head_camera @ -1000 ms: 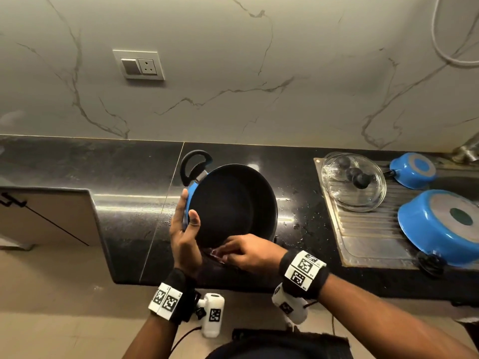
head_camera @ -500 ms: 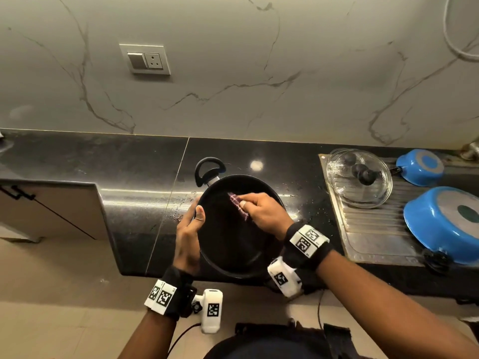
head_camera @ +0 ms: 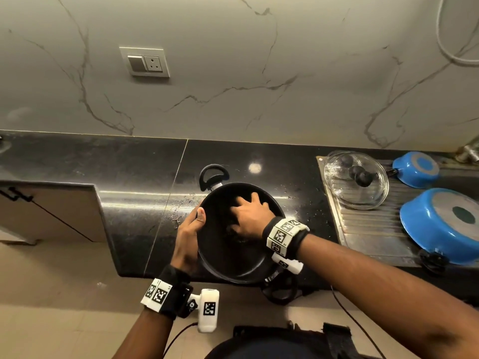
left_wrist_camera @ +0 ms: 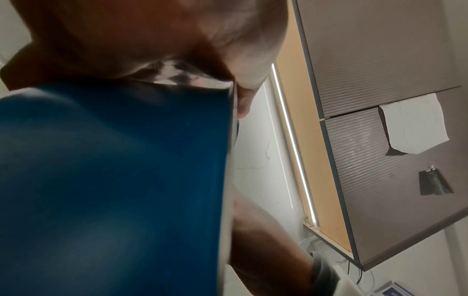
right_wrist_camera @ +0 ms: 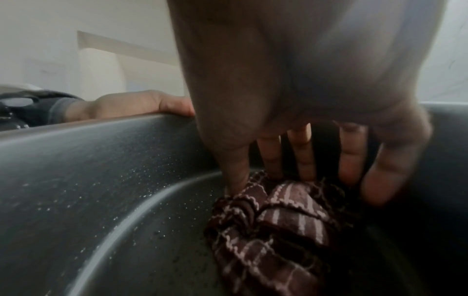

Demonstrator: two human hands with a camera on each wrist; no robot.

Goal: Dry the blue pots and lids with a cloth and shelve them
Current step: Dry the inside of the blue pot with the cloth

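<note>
We are drying the inside of the pot, which sits tilted at the front edge of the worktop, near its 6 o'clock side. Our left hand grips the rim at 9 o'clock, thumb curled over it. Our right hand presses the checked cloth to the base, fingers spread. Droplets cling to the wall, so we should sweep there next. The pot overhangs the edge; open room lies towards 10 o'clock, with the glass lid at 2 o'clock.

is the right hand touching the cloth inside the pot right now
Touching. The right wrist view shows the right hand pressing its fingertips onto the bunched cloth against the pot's dark inner floor.
</note>
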